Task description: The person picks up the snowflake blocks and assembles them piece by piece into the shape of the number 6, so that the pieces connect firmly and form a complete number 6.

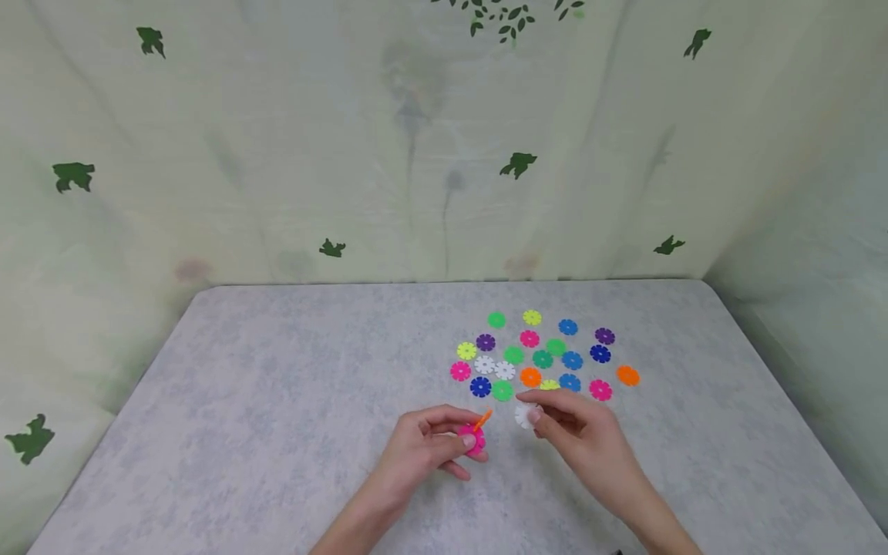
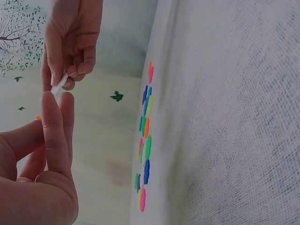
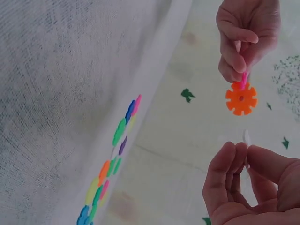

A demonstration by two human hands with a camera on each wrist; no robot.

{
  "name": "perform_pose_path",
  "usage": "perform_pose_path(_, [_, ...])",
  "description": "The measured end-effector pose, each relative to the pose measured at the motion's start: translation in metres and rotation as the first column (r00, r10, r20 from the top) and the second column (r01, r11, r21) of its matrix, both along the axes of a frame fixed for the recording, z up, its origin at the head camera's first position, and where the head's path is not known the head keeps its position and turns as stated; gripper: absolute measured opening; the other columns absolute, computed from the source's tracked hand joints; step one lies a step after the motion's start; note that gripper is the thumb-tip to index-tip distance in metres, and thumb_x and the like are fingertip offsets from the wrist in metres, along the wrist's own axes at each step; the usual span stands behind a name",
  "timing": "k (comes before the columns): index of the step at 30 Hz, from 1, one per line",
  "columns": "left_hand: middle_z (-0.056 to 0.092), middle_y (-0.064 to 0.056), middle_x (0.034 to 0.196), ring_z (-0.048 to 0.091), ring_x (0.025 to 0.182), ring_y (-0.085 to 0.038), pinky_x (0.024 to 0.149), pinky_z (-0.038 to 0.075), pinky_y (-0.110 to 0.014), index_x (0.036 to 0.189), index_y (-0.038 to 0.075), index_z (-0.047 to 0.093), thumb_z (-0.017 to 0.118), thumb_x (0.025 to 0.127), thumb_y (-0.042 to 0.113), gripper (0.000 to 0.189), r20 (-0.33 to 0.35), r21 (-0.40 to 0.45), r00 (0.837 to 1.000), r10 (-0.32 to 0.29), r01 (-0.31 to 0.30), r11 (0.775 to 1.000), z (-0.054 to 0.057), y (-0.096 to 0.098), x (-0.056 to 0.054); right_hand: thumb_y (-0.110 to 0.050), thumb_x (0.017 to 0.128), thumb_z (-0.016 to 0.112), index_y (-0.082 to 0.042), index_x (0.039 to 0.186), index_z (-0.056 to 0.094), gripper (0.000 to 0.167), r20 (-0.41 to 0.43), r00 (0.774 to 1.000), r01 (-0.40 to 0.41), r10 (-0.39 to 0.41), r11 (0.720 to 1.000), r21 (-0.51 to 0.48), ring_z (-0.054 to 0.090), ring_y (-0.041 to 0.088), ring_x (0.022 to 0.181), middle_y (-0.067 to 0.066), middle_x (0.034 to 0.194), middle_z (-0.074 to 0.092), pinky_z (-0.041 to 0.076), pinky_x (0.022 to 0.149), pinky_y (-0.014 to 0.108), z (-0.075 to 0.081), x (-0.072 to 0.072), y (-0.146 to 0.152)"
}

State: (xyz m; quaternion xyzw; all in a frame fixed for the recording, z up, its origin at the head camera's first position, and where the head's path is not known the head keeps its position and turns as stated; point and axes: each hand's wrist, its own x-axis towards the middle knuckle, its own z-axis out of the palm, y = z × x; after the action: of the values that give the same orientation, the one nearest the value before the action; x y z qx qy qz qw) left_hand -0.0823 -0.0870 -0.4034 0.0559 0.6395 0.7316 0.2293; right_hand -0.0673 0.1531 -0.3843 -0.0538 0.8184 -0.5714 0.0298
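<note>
My left hand [image 1: 433, 445] pinches a pink notched plastic disc [image 1: 475, 440] between thumb and fingers. Slotted into that disc at an angle is an orange disc [image 3: 241, 99], seen nearly edge-on in the head view and full-face in the right wrist view. My right hand [image 1: 581, 432] pinches a white notched disc [image 1: 525, 417] between thumb and fingertips. Both hands are raised over the table, a short gap apart, and the white disc does not touch the joined pair. In the left wrist view the pink disc is hidden behind the fingers.
Several loose notched discs in many colours lie flat beyond my hands, among them a dark blue disc [image 1: 480, 387], a pink disc [image 1: 600, 390] and an orange disc [image 1: 627, 375]. They rest on a grey cloth-covered table [image 1: 277, 401]. A pale curtain with green bird shapes hangs behind.
</note>
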Motion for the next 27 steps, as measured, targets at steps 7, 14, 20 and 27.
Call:
perform_pose_path(7, [0.069, -0.024, 0.105, 0.072, 0.086, -0.029, 0.065, 0.058, -0.034, 0.12, -0.005, 0.066, 0.068, 0.091, 0.007, 0.031, -0.013, 0.019, 1.0, -0.008, 0.008, 1.0, -0.002, 0.001, 0.002, -0.008, 0.093, 0.068, -0.013, 0.117, 0.066, 0.024, 0.095, 0.994, 0.065, -0.06, 0.997, -0.047, 0.065, 0.029, 0.082, 0.006, 0.096, 0.066, 0.058, 0.075, 0.036, 0.001, -0.001, -0.015])
perform_pose_path(14, [0.068, -0.027, 0.102, 0.072, 0.086, -0.031, 0.065, 0.058, -0.035, 0.117, -0.003, 0.068, 0.066, 0.091, 0.005, 0.027, -0.024, 0.035, 0.999, -0.047, 0.048, 0.998, -0.004, 0.002, 0.006, -0.003, 0.092, 0.067, -0.013, 0.112, 0.066, 0.022, 0.107, 0.989, 0.113, -0.104, 0.99, -0.083, 0.066, 0.031, 0.079, 0.006, 0.096, 0.066, 0.058, 0.074, 0.035, -0.002, 0.002, -0.024])
perform_pose_path(20, [0.07, -0.026, 0.1, 0.07, 0.088, -0.038, 0.065, 0.059, -0.036, 0.117, -0.004, 0.068, 0.067, 0.091, 0.004, 0.027, -0.008, 0.022, 0.997, -0.075, 0.075, 0.997, -0.003, 0.004, 0.008, -0.005, 0.093, 0.067, -0.015, 0.112, 0.068, 0.021, 0.104, 0.991, 0.091, -0.083, 0.993, -0.076, 0.065, 0.029, 0.078, 0.004, 0.097, 0.065, 0.057, 0.074, 0.032, -0.004, 0.004, -0.027])
perform_pose_path(27, [0.072, -0.022, 0.095, 0.07, 0.083, -0.039, 0.064, 0.058, -0.036, 0.112, 0.003, 0.072, 0.064, 0.091, 0.0, 0.022, -0.044, -0.049, 0.996, -0.082, 0.08, 0.996, -0.003, 0.006, 0.008, -0.006, 0.092, 0.068, -0.02, 0.107, 0.069, 0.02, 0.05, 0.998, 0.024, -0.023, 0.999, -0.032, 0.065, 0.029, 0.076, 0.001, 0.09, 0.066, 0.058, 0.073, 0.035, -0.01, 0.004, -0.025])
